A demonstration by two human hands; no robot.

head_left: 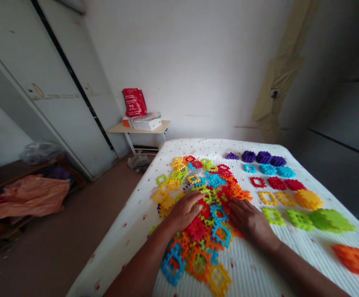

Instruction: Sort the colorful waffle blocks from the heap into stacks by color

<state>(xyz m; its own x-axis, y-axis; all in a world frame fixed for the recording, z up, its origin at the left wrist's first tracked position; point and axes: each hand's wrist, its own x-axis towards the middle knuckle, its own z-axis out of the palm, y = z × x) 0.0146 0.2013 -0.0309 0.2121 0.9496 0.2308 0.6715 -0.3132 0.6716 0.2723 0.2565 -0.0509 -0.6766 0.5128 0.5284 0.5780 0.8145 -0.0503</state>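
Note:
Both of my hands rest in a loose heap of plastic interlocking pieces, square frames and plates with toothed edges, in red, orange, yellow, green and blue. My left hand (187, 210) lies on the heap's left part, its thumb and fingers apart, near a red piece (195, 229). Along the right edge my right hand (250, 219) touches red and orange pieces with its fingers stretched out and its fingertips partly hidden. Between the hands lies a blue square frame (219, 214). Closest to me in the heap are another blue frame (173, 264) and a yellow frame (219, 279).
To the right, pieces sit in colour rows: purple (264, 157), blue (268, 169), red (277, 183), yellow (308, 199) and green (332, 220). An orange stack (355, 260) is nearer. All lie on a white ribbed bedspread (130, 231). Behind stands a small table (148, 126) with a red bag (134, 102).

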